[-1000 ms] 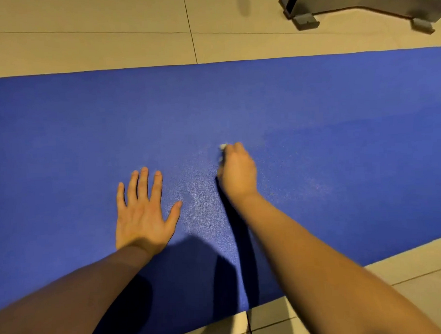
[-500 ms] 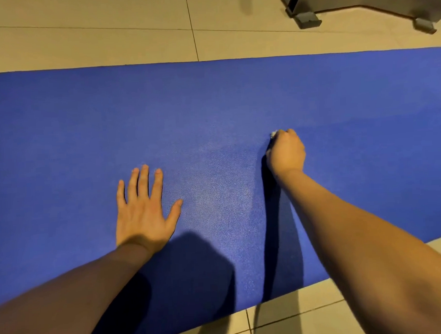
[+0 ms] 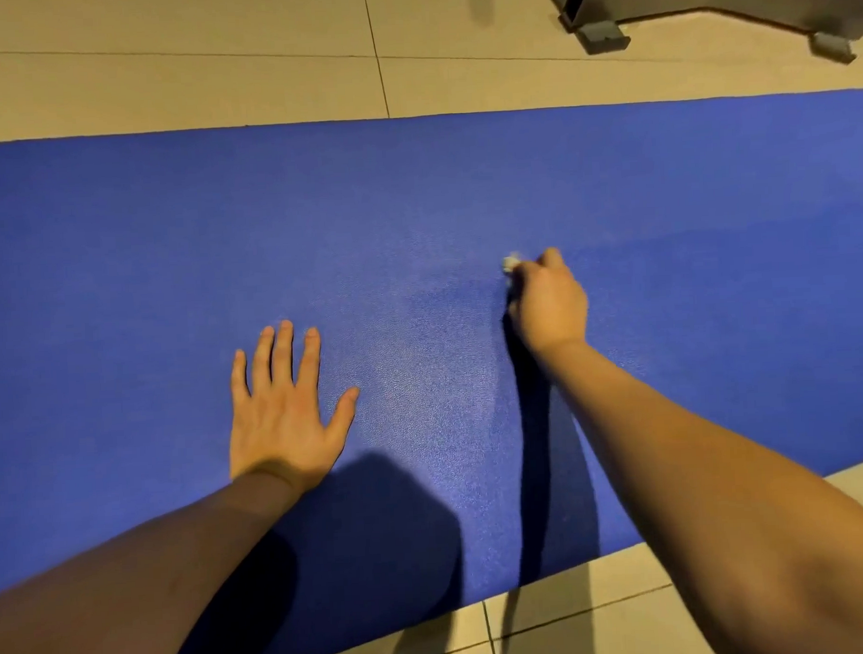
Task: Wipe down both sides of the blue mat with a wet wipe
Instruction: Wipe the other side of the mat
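Note:
The blue mat (image 3: pixel 463 197) lies flat across the tiled floor and fills most of the view. My left hand (image 3: pixel 282 412) presses flat on it with fingers spread, near the mat's front half. My right hand (image 3: pixel 549 302) is curled around a small white wet wipe (image 3: pixel 510 263), of which only a bit shows past the fingers, and holds it against the mat's middle. A paler, shiny patch marks the mat between the two hands.
Beige floor tiles (image 3: pixel 210 64) run beyond the mat's far edge and in front of its near edge at the lower right. A grey metal frame base (image 3: pixel 702 6) with feet stands on the floor at the top right.
My right hand swept the wipe to the right and away from me across the mat, then held near the same spot. My left hand stayed planted.

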`<state>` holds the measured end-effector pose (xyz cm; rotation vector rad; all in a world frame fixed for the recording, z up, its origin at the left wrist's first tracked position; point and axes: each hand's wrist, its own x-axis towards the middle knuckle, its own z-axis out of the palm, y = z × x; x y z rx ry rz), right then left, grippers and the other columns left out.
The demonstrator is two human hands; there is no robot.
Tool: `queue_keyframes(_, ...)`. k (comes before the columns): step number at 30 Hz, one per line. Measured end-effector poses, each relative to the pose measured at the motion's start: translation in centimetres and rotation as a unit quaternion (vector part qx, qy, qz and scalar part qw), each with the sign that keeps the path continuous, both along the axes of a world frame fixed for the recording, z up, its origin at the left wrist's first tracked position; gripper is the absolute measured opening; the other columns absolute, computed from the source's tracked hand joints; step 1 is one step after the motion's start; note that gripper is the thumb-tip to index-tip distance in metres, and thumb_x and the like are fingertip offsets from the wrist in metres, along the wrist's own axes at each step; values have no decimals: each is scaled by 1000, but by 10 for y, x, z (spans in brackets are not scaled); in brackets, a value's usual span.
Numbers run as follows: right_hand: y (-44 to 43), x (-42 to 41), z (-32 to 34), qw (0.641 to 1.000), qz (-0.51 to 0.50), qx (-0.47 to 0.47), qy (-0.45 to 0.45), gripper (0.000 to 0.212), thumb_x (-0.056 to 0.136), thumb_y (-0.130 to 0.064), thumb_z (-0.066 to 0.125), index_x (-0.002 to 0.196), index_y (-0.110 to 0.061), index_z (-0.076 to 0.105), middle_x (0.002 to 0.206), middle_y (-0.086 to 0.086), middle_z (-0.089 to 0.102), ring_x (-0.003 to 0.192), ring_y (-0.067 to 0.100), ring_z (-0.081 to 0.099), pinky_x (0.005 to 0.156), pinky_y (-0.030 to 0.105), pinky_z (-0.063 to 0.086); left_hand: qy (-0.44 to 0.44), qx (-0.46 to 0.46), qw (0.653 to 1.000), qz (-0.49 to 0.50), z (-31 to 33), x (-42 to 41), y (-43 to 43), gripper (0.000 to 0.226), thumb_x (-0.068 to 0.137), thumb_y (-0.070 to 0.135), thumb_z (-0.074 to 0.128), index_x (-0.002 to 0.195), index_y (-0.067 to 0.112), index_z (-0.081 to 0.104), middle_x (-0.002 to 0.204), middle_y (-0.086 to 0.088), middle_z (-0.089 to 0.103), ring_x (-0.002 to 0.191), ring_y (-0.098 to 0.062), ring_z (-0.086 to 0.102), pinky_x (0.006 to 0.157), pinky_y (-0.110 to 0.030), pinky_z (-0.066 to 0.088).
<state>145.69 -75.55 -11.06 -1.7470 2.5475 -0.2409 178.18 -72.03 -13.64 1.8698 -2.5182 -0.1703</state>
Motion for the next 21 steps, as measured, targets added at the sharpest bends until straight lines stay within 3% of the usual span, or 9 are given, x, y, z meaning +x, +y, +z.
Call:
queue_keyframes(3,-3,-10,5,998,-63,-12,3,18,95,-10,58,85,0,69,95,19,54,81,41,55,66,37,30,-1,0,1000,0,0,0,0,83,97,68,20,159,13,25,166,-16,18,155,-32,7,123,-57,11)
queue_keyframes(7,-17,40,5,998,-44,-15,-41,11,87,1,59,80,3,68,94,21,57,86,40,56,68,41,38,-6,1,1000,0,1,0,0,84,97,69,19,160,14,24,166,-15,16,155,-32,7,124,-56,10)
queue_keyframes(10,-23,92,0,997,1,-24,-80,14,94,-4,57,87,1,67,95,17,55,87,36,54,65,36,35,-6,3,1000,0,0,0,0,84,97,69,17,160,14,23,167,-16,16,155,-32,7,123,-56,10)
queue_keyframes(13,-22,135,-3,988,87,-29,-123,15,92,-3,61,104,-3,70,100,15,58,92,34,56,68,36,42,-4,3,1000,1,0,0,0,84,97,69,16,160,14,22,167,-16,15,155,-32,6,124,-57,10)
queue_keyframes(17,-18,122,-1,971,215,-29,-96,6,87,-5,70,90,-6,65,87,12,54,73,35,55,60,32,30,7,3,1000,0,0,-1,0,84,97,69,20,160,14,24,166,-16,17,155,-32,8,124,-57,10)
queue_keyframes(21,-9,49,-4,994,90,-57,-22,10,79,-7,74,87,-9,67,85,14,57,73,39,57,61,35,36,13,2,1000,0,-1,0,-1,83,97,69,22,159,14,26,166,-15,19,155,-32,9,123,-57,11)
